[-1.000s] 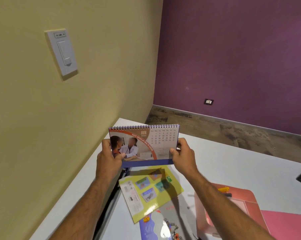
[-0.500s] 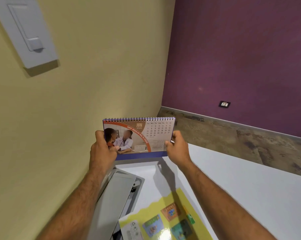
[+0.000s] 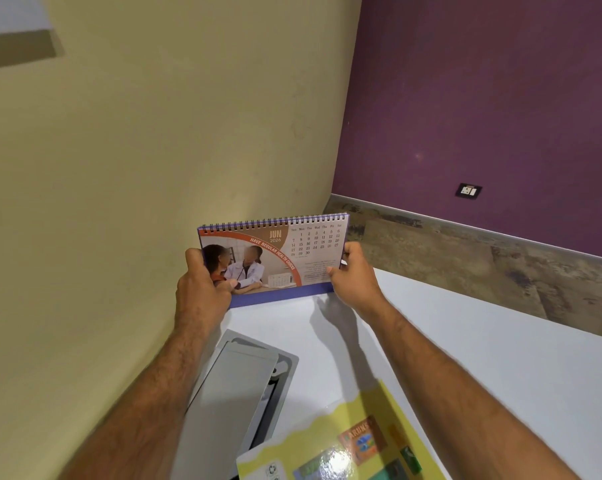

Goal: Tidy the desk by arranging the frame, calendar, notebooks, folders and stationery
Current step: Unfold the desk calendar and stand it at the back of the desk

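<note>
A spiral-bound desk calendar (image 3: 279, 258) with a purple base and a June page stands upright at the far left corner of the white desk (image 3: 483, 341). My left hand (image 3: 202, 289) grips its left edge, thumb across the picture. My right hand (image 3: 355, 275) holds its right edge, thumb on the front. The calendar's base is at the desk surface; whether it touches is unclear. A yellow notebook (image 3: 334, 441) with glossy pictures lies near me between my forearms.
A grey cable-box flap (image 3: 237, 386) sits set into the desk by the beige wall (image 3: 137, 168). The purple wall (image 3: 483, 98) and wooden floor (image 3: 466, 268) lie beyond the desk's far edge. A wall socket (image 3: 468, 191) sits low on the purple wall.
Both hands carried the calendar forward toward the desk's far left corner. The view moved in with it, so the pink folders dropped out of sight.
</note>
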A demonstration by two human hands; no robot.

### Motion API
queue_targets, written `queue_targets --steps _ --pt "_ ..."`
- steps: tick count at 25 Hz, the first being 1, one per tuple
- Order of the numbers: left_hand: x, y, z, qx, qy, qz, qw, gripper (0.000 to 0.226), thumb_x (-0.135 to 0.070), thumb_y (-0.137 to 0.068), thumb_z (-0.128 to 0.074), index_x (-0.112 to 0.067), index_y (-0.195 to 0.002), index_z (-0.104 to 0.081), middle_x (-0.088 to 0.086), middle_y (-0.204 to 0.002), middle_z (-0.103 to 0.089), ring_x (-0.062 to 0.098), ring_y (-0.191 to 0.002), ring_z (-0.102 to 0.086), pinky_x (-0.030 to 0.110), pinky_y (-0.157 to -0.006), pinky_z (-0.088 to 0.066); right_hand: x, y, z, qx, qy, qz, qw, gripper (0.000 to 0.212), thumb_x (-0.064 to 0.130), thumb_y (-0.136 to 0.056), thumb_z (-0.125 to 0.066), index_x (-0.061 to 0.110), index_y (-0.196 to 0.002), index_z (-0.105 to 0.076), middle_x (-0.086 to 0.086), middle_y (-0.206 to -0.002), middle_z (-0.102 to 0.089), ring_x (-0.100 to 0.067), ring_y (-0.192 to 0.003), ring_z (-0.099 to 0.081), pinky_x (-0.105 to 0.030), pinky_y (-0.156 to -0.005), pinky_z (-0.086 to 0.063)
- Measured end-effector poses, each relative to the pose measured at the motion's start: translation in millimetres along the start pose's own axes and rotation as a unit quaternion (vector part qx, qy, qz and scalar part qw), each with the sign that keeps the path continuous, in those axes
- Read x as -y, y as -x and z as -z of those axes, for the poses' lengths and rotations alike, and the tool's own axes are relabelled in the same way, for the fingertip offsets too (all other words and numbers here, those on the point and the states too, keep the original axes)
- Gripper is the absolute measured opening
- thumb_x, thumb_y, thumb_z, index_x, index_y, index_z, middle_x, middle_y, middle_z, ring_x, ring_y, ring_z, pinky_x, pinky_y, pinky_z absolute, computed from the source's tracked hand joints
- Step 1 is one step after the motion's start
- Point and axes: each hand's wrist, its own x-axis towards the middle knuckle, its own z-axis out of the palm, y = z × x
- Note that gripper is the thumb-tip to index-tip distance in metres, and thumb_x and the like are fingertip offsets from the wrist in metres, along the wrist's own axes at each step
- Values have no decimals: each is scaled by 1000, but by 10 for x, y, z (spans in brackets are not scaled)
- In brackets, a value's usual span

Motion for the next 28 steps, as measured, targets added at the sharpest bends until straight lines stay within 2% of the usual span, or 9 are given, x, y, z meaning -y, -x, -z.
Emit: queue_targets --steps 5,9,11,15,18,21,24,26,28 --pt "32 1 -25 9 21 -4 1000 57 -8 -79 -80 -13 -115 -37 9 -112 -63 25 -88 -58 33 -71 -48 16 11 -2 30 -11 -5 999 53 -4 -89 -55 25 -128 -33 4 -124 -53 -24 -120 -54 -42 -95 -55" --pt "40 35 34 15 26 3 1000 64 -17 -73 -86 -16 -117 -39 5 -115 -61 21 -94 -57 34 -79 -52 -19 177 41 40 3 -2 999 66 -2 -90 -58 26 -140 -26 -2 -145 -46 -21 -123 -49 -40 -100 -49" --pt "56 44 97 3 20 8 1000 65 -19 -72 -87 -15 -117 -40 7 -118 -62 23 -96 -57 35 -80 -51 -33 255 82 36 14 -13 999 70 -2 -91 -58 27 -144 -23 -2 -153 -37 -26 -133 -43 -41 -103 -46" --pt "60 114 254 -12 10 13 1000 71 -23 -69 -89 -14 -119 -40 8 -123 -57 27 -104 -57 36 -81 -50 -44 447 217 6 31 -32 999 73 1 -91 -60 25 -148 -21 -1 -159 -28 -28 -141 -36 -42 -107 -41" --pt "-19 300 368 -30 30 25 999 73 -21 -67 -90 -14 -119 -39 7 -125 -52 27 -106 -56 36 -81 -49 -105 684 384 -10 39 -35 999 71 6 -90 -63 23 -147 -25 -2 -156 -33 -27 -138 -41 -39 -106 -41" --pt "-189 637 412 -42 75 -9 996 62 -14 -68 -89 -18 -108 -42 1 -114 -53 23 -103 -56 35 -81 -48 -236 997 542 -28 50 -56 997 63 13 -85 -68 19 -140 -36 -8 -143 -50 -26 -122 -54 -34 -96 -45" --pt "-401 1111 342 8 117 -59 991 50 -13 -71 -86 -24 -100 -46 -5 -102 -57 17 -94 -57 33 -78 -49 -383 1402 632 -34 57 -105 992 52 18 -81 -70 18 -128 -48 -9 -123 -63 -19 -98 -59 -26 -82 -42" --pt "-449 1477 231 77 123 -35 989 44 -20 -73 -85 -26 -97 -49 -9 -98 -58 14 -93 -58 31 -76 -50 -516 1679 661 -19 109 -145 983 48 25 -78 -69 17 -121 -50 -7 -115 -65 -20 -98 -60 -25 -79 -42" --pt "-390 1869 116 146 96 -10 985 41 -28 -73 -83 -29 -98 -51 -9 -101 -56 14 -98 -57 31 -80 -50 -630 1948 674 8 191 -188 963 45 37 -73 -67 18 -109 -48 -4 -112 -63 -24 -102 -59 -31 -82 -47"
